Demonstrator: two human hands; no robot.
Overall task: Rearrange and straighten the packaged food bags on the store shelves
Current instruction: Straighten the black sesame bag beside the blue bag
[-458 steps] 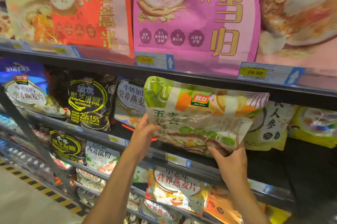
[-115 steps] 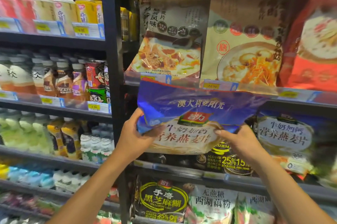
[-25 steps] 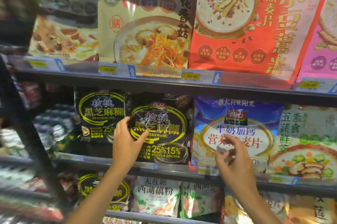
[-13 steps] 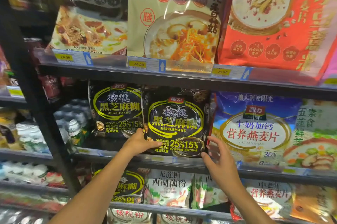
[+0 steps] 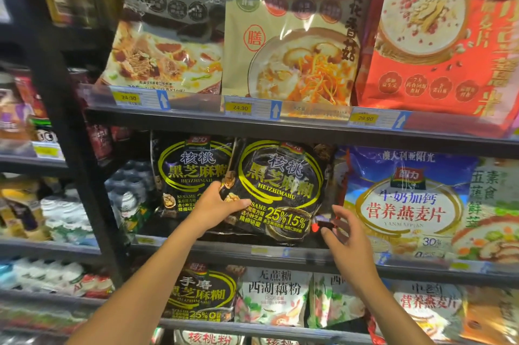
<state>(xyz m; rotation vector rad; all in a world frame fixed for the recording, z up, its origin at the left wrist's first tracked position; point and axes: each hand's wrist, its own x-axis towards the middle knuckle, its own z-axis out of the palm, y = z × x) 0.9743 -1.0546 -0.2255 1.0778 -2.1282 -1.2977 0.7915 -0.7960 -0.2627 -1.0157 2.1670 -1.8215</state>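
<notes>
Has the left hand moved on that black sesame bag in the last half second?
Yes. The left hand has slid up the black sesame bag, away from the shelf edge below it.

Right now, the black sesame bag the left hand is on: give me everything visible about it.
The front black sesame bag is a glossy black plastic pouch with a yellow-green ring, yellow characters, "HEIZHIMAHU" and "25% 15%" printed on it. It stands on the middle shelf, tilted slightly, overlapping a matching bag on its left and next to the blue oatmeal bag on its right. The left hand grips its lower left edge; the right hand is open near its lower right corner, contact unclear.
</notes>
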